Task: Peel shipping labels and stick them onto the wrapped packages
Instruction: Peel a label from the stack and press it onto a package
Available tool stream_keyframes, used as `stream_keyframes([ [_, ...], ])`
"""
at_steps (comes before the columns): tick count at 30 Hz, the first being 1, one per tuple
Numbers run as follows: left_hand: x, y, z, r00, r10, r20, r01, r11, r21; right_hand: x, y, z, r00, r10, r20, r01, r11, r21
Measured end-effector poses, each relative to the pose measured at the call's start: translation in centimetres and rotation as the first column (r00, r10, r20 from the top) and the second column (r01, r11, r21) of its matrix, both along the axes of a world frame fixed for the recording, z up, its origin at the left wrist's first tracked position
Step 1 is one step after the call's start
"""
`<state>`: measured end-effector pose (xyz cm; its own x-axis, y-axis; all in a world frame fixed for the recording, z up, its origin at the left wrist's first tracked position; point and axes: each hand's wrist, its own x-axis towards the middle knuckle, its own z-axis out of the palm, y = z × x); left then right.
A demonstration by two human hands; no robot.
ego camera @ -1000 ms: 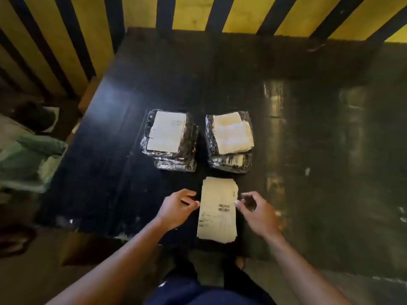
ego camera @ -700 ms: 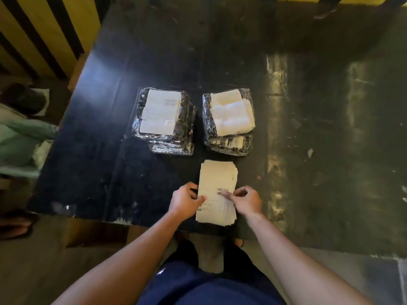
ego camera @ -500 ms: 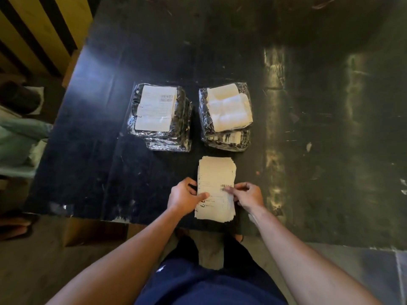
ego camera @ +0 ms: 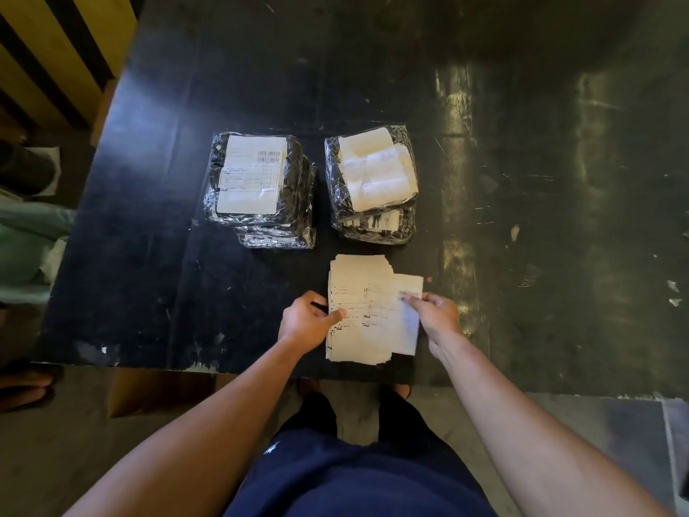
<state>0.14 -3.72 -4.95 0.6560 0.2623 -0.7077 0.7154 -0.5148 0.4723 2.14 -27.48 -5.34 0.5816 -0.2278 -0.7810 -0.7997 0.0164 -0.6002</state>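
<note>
Since half a second earlier, the top label had slid off to the right of the label stack, where before it lay square on the pile. The right hand had it in a pinch grip, thumb and fingertips closed on its right edge near the barcode, and the sheet hung partly past the stack's right side while part of it overlapped the pile. The left hand pressed its thumb on the stack's left edge, fingers curled at the side, pinning the pile to the dark surface.

That looked like the peeling step, mid-pull. Two wrapped package piles sat just beyond the stack: the left pile beyond and to its left, with a flat label on top, and the right pile straight beyond it, topped with crumpled white paper.

The next move probably called for lifting the label fully free without it curling onto itself, then carrying it beyond the stack to a package.
</note>
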Motion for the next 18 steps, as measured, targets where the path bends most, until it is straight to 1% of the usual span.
stream_keyframes([
  [1,0.0,-0.2,0.3,0.999,0.004,0.04,-0.006,0.999,0.049,0.1,-0.6,0.8,1.0,-0.02,0.019,0.019,1.0,0.013],
  [3,-0.1,-0.7,1.7,0.978,0.018,0.208,-0.047,0.989,0.139,0.2,-1.5,2.9,0.996,-0.016,0.087,0.012,0.999,0.037],
  [4,0.0,-1.0,2.8,0.953,0.043,0.3,-0.079,0.991,0.109,0.3,-1.6,4.2,0.991,0.001,0.137,-0.007,0.999,0.043],
  [5,0.2,-1.3,4.1,0.931,0.081,0.357,-0.094,0.995,0.02,0.4,-1.5,5.7,0.981,0.022,0.191,-0.032,0.998,0.049],
  [6,0.7,-1.6,5.6,0.92,0.118,0.373,-0.085,0.991,-0.105,0.6,-1.2,7.2,0.97,0.043,0.241,-0.058,0.997,0.056],
  [8,1.5,-2.5,8.9,0.938,0.149,0.313,-0.025,0.93,-0.368,1.0,-0.2,10.2,0.939,0.086,0.332,-0.117,0.99,0.075],
  [9,1.7,-2.8,10.8,0.945,0.16,0.284,-0.01,0.884,-0.468,1.0,0.4,11.9,0.918,0.104,0.383,-0.148,0.985,0.088],
  [11,2.2,-3.2,13.7,0.956,0.174,0.235,0.0,0.803,-0.595,1.1,1.4,14.6,0.881,0.155,0.448,-0.224,0.969,0.106],
  [13,2.5,-2.9,15.7,0.952,0.217,0.216,-0.018,0.744,-0.668,1.0,1.9,16.8,0.846,0.215,0.488,-0.304,0.946,0.111],
  [15,2.7,-2.2,17.6,0.936,0.254,0.244,-0.023,0.735,-0.678,1.2,1.6,19.1,0.8,0.23,0.553,-0.354,0.927,0.126],
  [18,3.1,-1.4,20.2,0.913,0.263,0.311,0.013,0.745,-0.667,2.4,0.4,22.1,0.74,0.172,0.65,-0.344,0.928,0.146],
])
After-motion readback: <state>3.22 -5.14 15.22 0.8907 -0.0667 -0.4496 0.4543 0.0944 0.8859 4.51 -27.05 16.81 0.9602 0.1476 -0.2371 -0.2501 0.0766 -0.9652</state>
